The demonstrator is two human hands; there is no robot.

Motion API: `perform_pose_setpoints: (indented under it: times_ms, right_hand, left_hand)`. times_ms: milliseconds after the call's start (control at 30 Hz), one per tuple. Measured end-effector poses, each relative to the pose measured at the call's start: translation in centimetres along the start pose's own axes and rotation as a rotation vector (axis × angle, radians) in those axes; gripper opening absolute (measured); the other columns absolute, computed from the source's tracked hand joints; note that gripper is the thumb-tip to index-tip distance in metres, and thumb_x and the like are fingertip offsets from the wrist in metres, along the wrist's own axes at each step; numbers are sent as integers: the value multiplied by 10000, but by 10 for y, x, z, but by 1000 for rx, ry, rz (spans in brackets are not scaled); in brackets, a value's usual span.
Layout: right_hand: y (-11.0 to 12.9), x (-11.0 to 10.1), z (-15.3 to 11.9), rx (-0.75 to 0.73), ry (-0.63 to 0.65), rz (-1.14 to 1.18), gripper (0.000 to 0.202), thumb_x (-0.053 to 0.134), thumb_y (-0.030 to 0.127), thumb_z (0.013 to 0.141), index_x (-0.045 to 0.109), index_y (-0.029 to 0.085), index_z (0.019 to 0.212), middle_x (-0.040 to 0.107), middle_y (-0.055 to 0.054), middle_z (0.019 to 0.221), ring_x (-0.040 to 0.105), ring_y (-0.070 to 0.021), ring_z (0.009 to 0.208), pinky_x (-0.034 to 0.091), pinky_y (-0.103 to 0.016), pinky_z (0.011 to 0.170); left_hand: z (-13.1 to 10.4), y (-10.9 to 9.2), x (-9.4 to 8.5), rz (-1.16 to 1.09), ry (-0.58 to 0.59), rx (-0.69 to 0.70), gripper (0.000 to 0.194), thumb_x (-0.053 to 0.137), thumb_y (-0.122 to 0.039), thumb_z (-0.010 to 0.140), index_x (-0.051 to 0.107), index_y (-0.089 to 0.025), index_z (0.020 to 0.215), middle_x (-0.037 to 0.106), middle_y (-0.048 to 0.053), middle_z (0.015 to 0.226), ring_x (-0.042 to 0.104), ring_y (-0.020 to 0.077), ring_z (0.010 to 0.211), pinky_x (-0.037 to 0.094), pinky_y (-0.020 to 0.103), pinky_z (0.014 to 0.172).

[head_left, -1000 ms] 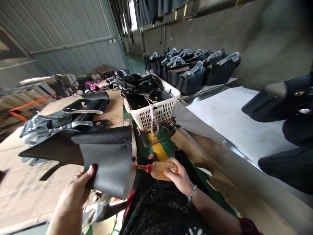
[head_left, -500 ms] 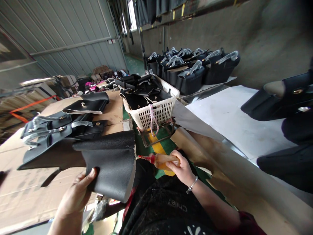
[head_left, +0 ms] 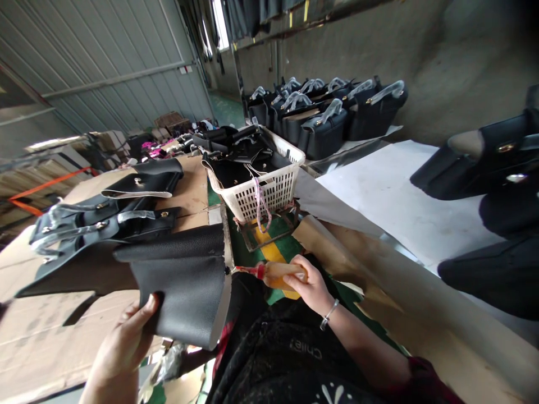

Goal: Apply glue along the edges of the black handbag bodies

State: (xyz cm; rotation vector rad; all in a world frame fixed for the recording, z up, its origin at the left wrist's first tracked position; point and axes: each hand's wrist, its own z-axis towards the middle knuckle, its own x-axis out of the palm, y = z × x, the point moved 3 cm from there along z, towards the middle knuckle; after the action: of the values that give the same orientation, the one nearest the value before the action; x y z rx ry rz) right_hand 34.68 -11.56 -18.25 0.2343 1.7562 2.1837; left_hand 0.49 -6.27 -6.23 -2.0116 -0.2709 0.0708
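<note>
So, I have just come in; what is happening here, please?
A person's left hand holds a black sheet partly over a cardboard-covered table. The right hand holds an amber bottle, its red nozzle pointing at the sheet's pale edge; contact is hard to tell. A white basket stands beyond.

A bag-making workshop around me, corrugated metal wall (head_left: 118, 67) to one side, rows of black handbags (head_left: 324, 136) with plastic-wrapped handles (head_left: 387, 91) by a bare grey wall (head_left: 429, 62), white basket (head_left: 278, 192) heaped with black bag pieces (head_left: 231, 171), cardboard-covered table (head_left: 42, 336), yellow stripe (head_left: 273, 251) on green floor (head_left: 275, 227)
</note>
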Motion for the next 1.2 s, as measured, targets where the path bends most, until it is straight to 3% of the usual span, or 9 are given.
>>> perform_pose_setpoints:
  times_ms: [133, 267, 367, 567, 633, 733, 867, 1067, 1200]
  right_hand:
    - [3, 11, 3, 35, 51, 45, 195, 702, 341, 726, 552, 232, 787, 554, 21, 724, 524, -163, 649, 467, -277, 624]
    - [2, 18, 5, 95, 125, 133, 199, 705, 337, 711, 550, 231, 778, 543, 32, 703, 494, -147, 616, 453, -264, 595]
    - [-2, 16, -1, 184, 214, 200, 217, 721, 334, 698, 549, 224, 772, 501, 46, 678, 462, -132, 601, 418, -248, 565]
    - [-17, 14, -18, 412, 373, 393, 322, 744, 422, 686, 526, 216, 805, 504, 52, 687, 479, -131, 622, 406, -240, 551]
    - [-19, 14, -17, 412, 356, 378, 320, 749, 410, 685, 529, 211, 806, 502, 50, 684, 472, -128, 619, 402, -239, 544]
    - [-19, 10, -10, 372, 228, 292, 295, 760, 365, 676, 539, 206, 788, 488, 48, 676, 452, -123, 619, 410, -241, 543]
    - [-14, 11, -4, 383, 100, 405, 340, 775, 388, 662, 540, 214, 837, 531, 30, 744, 502, -140, 670, 476, -253, 555]
    - [-20, 25, -15, 516, 190, 481, 431, 802, 471, 660, 516, 214, 855, 572, 22, 786, 604, -160, 667, 503, -223, 448]
    - [-32, 30, -38, 632, 299, 644, 464, 846, 443, 629, 506, 212, 845, 617, 29, 750, 635, -160, 558, 472, -210, 368]
  left_hand:
    - [4, 1, -5, 33, 55, 17, 381, 980, -332, 371, 740, -156, 608, 652, 4, 540, 566, 116, 461, 492, 159, 464]
    - [3, 1, -5, -23, 29, 40, 388, 984, -296, 351, 749, -169, 632, 668, -10, 563, 576, 110, 473, 514, 147, 515]
    - [4, 2, -4, -55, 1, 42, 410, 988, -265, 332, 754, -164, 653, 704, -4, 625, 619, 120, 538, 509, 132, 528]
    - [11, 9, -14, 2, 39, 20, 414, 984, -300, 359, 733, -129, 640, 679, 24, 579, 583, 133, 482, 504, 176, 462]
    - [12, 10, -18, 12, 45, 17, 409, 981, -297, 374, 732, -123, 648, 676, 31, 573, 583, 140, 479, 498, 185, 445]
    - [9, 13, -20, 10, 37, 13, 398, 977, -289, 395, 738, -126, 668, 681, 30, 583, 592, 143, 491, 501, 187, 452]
    - [3, 16, -18, -4, 18, 20, 413, 978, -296, 386, 754, -142, 697, 704, 23, 634, 605, 146, 511, 523, 195, 480]
    - [1, 17, -14, -69, -61, 34, 490, 985, -278, 337, 776, -172, 767, 752, 25, 746, 650, 153, 597, 555, 176, 590]
    - [-1, 11, -8, -90, -89, 75, 471, 985, -289, 320, 756, -165, 713, 731, 15, 694, 650, 152, 617, 560, 176, 644]
